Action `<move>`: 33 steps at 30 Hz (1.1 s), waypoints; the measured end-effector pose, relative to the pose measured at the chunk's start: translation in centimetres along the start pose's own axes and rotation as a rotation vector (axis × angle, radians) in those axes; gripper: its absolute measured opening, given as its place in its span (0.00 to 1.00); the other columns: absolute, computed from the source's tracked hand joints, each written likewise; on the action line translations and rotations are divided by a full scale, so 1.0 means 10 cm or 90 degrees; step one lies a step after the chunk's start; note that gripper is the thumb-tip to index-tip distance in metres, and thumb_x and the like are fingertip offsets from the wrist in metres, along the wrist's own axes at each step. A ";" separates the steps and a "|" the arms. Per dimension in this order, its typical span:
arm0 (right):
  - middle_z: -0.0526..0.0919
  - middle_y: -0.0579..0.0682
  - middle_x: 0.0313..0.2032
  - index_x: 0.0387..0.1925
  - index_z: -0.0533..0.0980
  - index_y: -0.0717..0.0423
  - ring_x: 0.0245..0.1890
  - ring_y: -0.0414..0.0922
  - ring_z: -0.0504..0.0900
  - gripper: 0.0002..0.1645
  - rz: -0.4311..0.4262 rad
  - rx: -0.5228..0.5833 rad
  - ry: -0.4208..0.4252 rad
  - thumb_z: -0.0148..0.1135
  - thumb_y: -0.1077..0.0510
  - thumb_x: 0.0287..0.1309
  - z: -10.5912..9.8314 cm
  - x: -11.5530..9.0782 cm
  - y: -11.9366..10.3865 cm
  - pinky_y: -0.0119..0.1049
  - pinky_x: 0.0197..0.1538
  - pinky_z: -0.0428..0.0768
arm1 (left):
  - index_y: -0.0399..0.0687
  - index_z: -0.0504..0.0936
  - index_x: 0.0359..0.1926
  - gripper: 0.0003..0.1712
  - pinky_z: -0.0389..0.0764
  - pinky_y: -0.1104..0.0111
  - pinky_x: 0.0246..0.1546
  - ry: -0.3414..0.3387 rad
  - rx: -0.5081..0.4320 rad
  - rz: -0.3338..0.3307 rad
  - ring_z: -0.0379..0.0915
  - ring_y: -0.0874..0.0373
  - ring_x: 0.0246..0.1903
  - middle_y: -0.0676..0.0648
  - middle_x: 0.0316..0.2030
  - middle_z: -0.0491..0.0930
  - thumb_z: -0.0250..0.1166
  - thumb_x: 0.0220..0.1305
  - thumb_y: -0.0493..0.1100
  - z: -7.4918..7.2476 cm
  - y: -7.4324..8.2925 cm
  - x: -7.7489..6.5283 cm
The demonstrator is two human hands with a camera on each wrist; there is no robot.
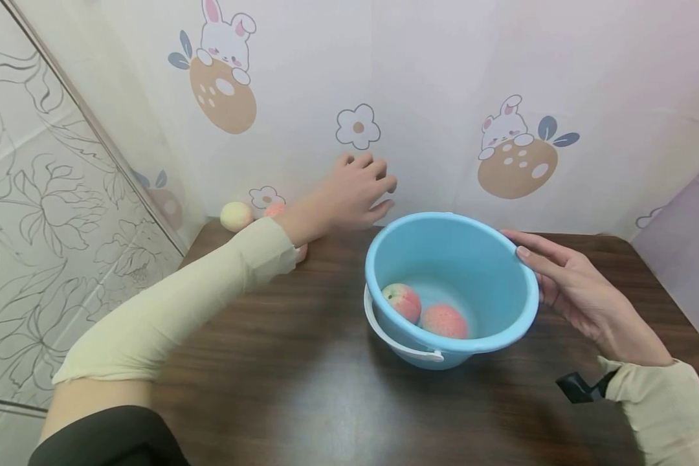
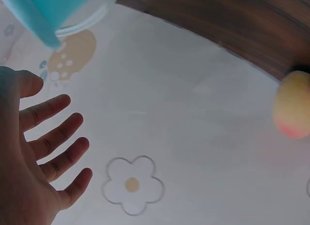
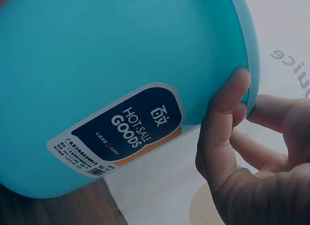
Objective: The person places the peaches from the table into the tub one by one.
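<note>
- Bucket [image 1: 443,246], light-blue plastic, on or just over the dark wooden table [image 1: 256,375]; cannot tell whether its base sits flat.
- Two peaches [image 1: 444,321] lie inside, toward the near left wall. Any tilt should be gentle, lest they roll.
- Right hand [image 1: 582,288] pinches the rim, thumb inside, fingers against the outer wall. Sound hold, I judge; enough pressure to steady, not so much as to flex the plastic.
- Left hand [image 1: 358,193] hangs empty left of the bucket, fingers loosely bent and spread wide.
- Outside the bucket, at the table's back left: pale yellow peach [image 1: 236,216], and two pinkish ones [image 1: 274,210] partly hidden by the left arm. Best to lift the sleeve [image 1: 210,291] clear of them.
- White handle [image 1: 375,320] hangs down the bucket's near left side; fingers do well to pass above it.
</note>
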State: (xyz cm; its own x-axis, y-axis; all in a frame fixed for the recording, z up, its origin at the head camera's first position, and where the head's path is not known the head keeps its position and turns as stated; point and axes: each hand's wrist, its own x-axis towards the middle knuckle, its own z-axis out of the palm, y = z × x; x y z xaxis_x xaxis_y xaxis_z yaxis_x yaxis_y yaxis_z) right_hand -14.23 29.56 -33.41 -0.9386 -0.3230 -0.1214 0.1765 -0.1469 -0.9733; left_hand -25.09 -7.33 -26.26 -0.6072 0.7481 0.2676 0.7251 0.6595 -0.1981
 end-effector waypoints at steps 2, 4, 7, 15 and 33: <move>0.87 0.43 0.57 0.70 0.75 0.44 0.45 0.49 0.93 0.25 -0.002 -0.001 -0.003 0.48 0.63 0.79 0.00 0.00 0.00 0.46 0.46 0.88 | 0.52 0.81 0.57 0.19 0.70 0.48 0.60 -0.001 0.005 -0.010 0.70 0.46 0.55 0.45 0.51 0.79 0.53 0.77 0.54 0.04 -0.04 -0.03; 0.86 0.43 0.58 0.71 0.74 0.44 0.45 0.49 0.93 0.25 -0.003 -0.002 -0.006 0.48 0.63 0.79 -0.01 0.00 0.00 0.46 0.46 0.88 | 0.51 0.81 0.57 0.18 0.70 0.48 0.60 -0.001 0.004 -0.019 0.70 0.45 0.55 0.45 0.50 0.79 0.54 0.77 0.53 0.07 -0.08 -0.07; 0.86 0.43 0.58 0.71 0.74 0.44 0.46 0.48 0.93 0.25 -0.003 -0.004 -0.006 0.48 0.63 0.79 -0.01 0.00 0.01 0.46 0.46 0.88 | 0.51 0.81 0.56 0.18 0.70 0.48 0.59 -0.001 -0.004 -0.031 0.70 0.46 0.53 0.45 0.50 0.79 0.55 0.77 0.53 0.11 -0.14 -0.11; 0.86 0.43 0.58 0.71 0.74 0.44 0.46 0.48 0.93 0.25 -0.004 0.000 -0.003 0.48 0.63 0.79 -0.01 0.00 0.02 0.46 0.46 0.88 | 0.53 0.81 0.57 0.18 0.71 0.47 0.59 -0.030 -0.018 -0.071 0.69 0.47 0.53 0.46 0.51 0.79 0.54 0.77 0.55 0.24 -0.26 -0.27; 0.87 0.44 0.57 0.70 0.74 0.45 0.45 0.49 0.93 0.25 -0.005 0.007 -0.008 0.48 0.64 0.79 -0.01 0.01 0.02 0.47 0.46 0.88 | 0.52 0.82 0.56 0.20 0.73 0.48 0.53 -0.085 -0.043 -0.140 0.71 0.45 0.51 0.46 0.52 0.80 0.52 0.76 0.55 0.65 -0.49 -0.66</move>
State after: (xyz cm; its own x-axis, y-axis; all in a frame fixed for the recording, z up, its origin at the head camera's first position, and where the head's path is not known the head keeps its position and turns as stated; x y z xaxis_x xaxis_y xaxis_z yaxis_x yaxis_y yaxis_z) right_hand -14.28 29.57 -33.59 -0.9364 -0.3328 -0.1114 0.1724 -0.1597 -0.9720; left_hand -26.68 -15.02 -33.19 -0.7870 0.5933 0.1695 0.5882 0.8043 -0.0842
